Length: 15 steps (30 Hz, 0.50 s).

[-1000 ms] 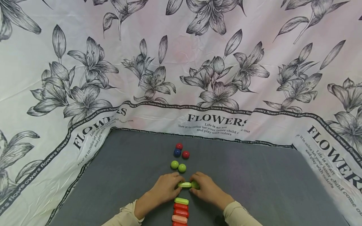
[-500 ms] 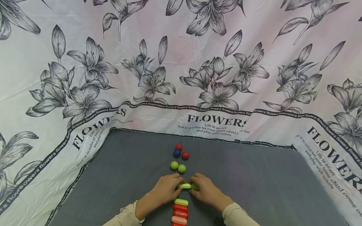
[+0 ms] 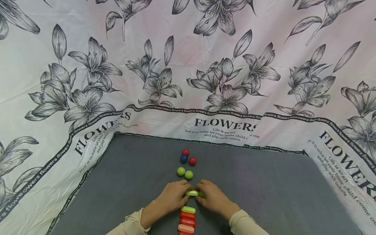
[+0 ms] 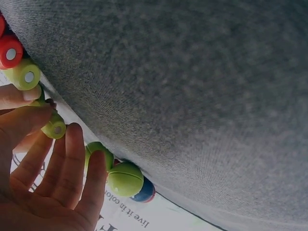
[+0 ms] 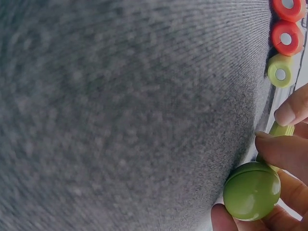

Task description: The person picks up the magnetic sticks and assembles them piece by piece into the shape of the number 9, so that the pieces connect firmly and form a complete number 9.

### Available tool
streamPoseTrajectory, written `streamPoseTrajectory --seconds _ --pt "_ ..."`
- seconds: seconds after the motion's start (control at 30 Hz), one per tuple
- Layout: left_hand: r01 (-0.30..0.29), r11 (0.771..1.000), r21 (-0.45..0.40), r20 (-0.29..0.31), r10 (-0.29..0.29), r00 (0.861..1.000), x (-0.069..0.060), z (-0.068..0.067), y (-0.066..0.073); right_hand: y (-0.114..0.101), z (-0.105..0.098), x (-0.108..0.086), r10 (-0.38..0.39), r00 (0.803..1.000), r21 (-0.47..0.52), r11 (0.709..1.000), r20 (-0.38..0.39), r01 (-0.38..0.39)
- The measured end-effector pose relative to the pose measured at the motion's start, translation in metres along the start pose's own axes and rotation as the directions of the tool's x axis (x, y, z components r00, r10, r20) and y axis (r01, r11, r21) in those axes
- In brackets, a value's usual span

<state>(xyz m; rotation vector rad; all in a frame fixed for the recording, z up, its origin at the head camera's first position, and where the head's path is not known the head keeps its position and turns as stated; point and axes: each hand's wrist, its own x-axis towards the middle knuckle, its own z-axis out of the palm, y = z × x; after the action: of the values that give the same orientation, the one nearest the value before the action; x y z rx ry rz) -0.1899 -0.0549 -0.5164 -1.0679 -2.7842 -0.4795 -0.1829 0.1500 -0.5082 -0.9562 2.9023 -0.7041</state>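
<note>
Near the middle of the table, my left hand (image 3: pixel 172 196) pinches a light-green magnetic rod (image 3: pixel 192 193) between thumb and fingers. In the left wrist view a pale round magnet shows on the rod's end (image 4: pixel 54 128). My right hand (image 3: pixel 215 199) grips a green ball (image 5: pixel 252 191) at the rod's right end. Its fingers mostly cover the ball in the head view. Whether ball and rod touch is hidden by the fingers. Just beyond the hands lie two loose green balls (image 3: pixel 180 171).
Nearer the body, a column of rods runs toward the bottom edge: a green rod (image 3: pixel 188 210), red rods (image 3: pixel 187 223) and a salmon rod (image 3: pixel 186 228). Farther back sit two red balls (image 3: pixel 192 161) and a blue ball (image 3: pixel 183 159). A flower-printed cloth (image 3: pixel 223 127) borders the grey tabletop (image 3: pixel 264 182).
My right hand has shifted slightly left with the green ball, toward the rod. The left hand stays nearly where it was, still pinching the rod. The loose balls and rods have not moved.
</note>
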Motion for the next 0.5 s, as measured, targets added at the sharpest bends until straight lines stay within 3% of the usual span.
streamPoseTrajectory --seconds 0.33,0.5 --pt "0.017 0.999 -0.031 0.018 -0.017 1.0 0.0 -0.004 0.001 0.002 0.002 0.002 0.028 0.999 0.021 0.999 0.019 -0.029" --pt "0.028 0.999 -0.032 0.042 -0.026 0.999 0.002 -0.012 -0.009 0.002 0.002 0.002 0.042 0.999 0.021 0.999 0.024 -0.043"
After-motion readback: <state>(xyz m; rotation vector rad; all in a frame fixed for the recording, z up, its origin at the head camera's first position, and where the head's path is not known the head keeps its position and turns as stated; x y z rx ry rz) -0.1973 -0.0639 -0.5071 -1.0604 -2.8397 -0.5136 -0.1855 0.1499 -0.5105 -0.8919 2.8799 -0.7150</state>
